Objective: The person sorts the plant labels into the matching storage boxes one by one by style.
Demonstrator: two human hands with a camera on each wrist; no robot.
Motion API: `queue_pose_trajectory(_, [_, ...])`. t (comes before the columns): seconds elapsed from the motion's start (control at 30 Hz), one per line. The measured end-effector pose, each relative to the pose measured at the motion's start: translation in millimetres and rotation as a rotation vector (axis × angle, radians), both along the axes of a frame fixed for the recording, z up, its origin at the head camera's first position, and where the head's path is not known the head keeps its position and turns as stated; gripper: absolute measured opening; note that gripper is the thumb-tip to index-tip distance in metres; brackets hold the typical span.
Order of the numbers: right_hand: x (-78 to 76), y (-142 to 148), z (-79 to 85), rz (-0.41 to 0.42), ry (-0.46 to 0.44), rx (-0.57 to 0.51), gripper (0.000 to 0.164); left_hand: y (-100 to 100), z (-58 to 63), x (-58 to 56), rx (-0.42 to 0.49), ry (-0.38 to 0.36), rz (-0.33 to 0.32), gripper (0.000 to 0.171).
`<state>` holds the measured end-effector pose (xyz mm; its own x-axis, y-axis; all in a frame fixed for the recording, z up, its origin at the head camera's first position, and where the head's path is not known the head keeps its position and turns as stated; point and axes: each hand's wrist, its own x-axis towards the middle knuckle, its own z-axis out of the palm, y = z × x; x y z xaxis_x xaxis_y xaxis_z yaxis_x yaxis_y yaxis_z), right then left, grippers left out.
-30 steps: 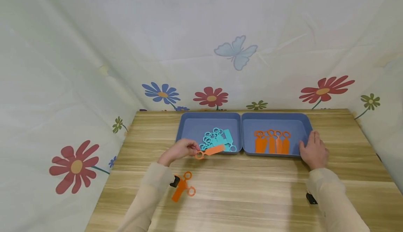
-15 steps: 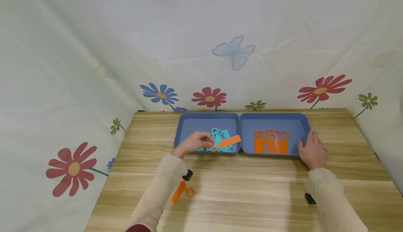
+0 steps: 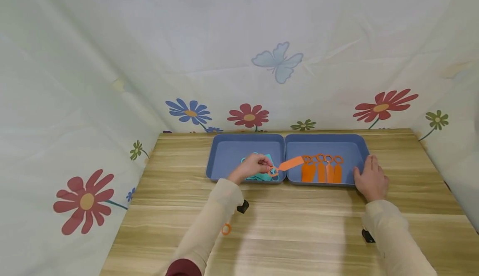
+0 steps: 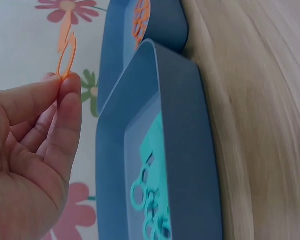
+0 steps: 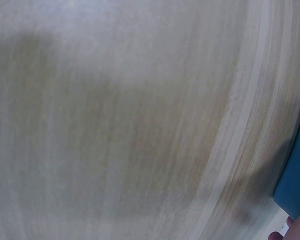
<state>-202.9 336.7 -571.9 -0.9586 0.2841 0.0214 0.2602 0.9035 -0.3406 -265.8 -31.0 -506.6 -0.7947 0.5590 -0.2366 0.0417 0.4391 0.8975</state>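
Note:
My left hand [image 3: 254, 168] pinches an orange ring-ended tag [image 3: 292, 163] by its ring, above the left blue tray [image 3: 224, 143]. In the left wrist view, thumb and fingertips meet at the base of the tag's ring. Turquoise ring-ended tags [image 4: 155, 170] lie piled in that tray, partly hidden by the hand in the head view. Several orange tags [image 3: 322, 172] stand side by side in the right blue tray [image 3: 322, 141]. My right hand [image 3: 373, 180] rests at this tray's front right corner, fingers extended along the outside and thumb at the rim.
An orange ring [image 3: 226, 229] shows on the wooden table [image 3: 299, 226] beside my left forearm, which hides the rest of it. The two trays stand side by side near a flower-printed cloth [image 3: 318, 60] behind the table.
My left hand has moved right over the left tray with the orange tag, whose flat end now reaches over the right tray. My right hand has stayed put.

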Motion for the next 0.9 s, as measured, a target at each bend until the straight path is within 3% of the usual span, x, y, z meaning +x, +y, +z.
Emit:
queue_pose_trajectory(0.23, [1.0,-1,2.2,0.006,-0.027,0.002,0.066,23,-16.0,-7.8,0.008,-0.002,0.051,0.013])
queue_pose_trajectory(0.9, [0.2,1,-0.8,0.006,-0.026,0.001,0.067,84,-18.0,-10.8,-0.002,0.022,0.097,0.008])
